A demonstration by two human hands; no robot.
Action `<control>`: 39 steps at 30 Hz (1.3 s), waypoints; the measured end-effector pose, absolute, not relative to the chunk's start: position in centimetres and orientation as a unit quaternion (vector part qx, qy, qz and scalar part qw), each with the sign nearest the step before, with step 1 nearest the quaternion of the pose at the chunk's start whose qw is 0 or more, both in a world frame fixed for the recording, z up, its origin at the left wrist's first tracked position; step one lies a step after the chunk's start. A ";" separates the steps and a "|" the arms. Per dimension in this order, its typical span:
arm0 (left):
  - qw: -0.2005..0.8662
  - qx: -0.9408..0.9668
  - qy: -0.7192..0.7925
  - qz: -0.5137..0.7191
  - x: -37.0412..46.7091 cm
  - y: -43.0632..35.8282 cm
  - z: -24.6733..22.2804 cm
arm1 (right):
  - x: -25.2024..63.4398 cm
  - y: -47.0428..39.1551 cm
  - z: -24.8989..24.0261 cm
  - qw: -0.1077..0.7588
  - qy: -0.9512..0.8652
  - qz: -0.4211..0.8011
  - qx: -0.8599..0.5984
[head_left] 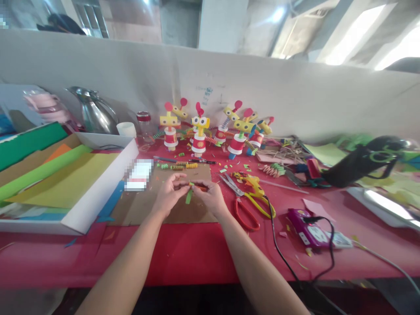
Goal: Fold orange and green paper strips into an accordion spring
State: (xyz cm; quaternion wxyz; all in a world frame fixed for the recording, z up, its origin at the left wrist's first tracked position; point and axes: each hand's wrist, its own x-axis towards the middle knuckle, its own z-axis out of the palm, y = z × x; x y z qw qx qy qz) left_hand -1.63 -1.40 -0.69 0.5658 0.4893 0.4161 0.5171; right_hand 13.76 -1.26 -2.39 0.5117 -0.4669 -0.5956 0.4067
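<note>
My left hand [171, 192] and my right hand [209, 197] meet above a brown cardboard sheet [141, 210]. Between their fingertips is a narrow green paper strip [188, 197], its free end hanging down. Something orange shows along my right fingers; I cannot tell whether it is a second strip. Both hands are closed in a pinch. Beyond them lie folded paper springs [178, 166] in yellow and dark tones. Right of my right hand are red-handled scissors [241, 201] and a yellow glue gun [256, 187].
Several paper-cup figures [198, 142] stand at the back. A white box [98, 183] of coloured paper is on the left, near a steel jug [95, 111]. On the right are a purple power strip [305, 229] with cables, a black bottle [357, 162] and paper scraps.
</note>
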 end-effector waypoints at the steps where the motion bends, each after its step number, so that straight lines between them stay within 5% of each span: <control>1: 0.556 0.499 0.419 0.516 -1.6 -1.4 -0.7 | 13.7 -1.2 -2.5 0.512 -0.595 0.403 -0.470; 39: 0.553 0.451 0.414 0.564 -1.1 -1.4 -1.2 | 13.0 -2.0 -1.6 0.544 -0.487 0.510 -0.454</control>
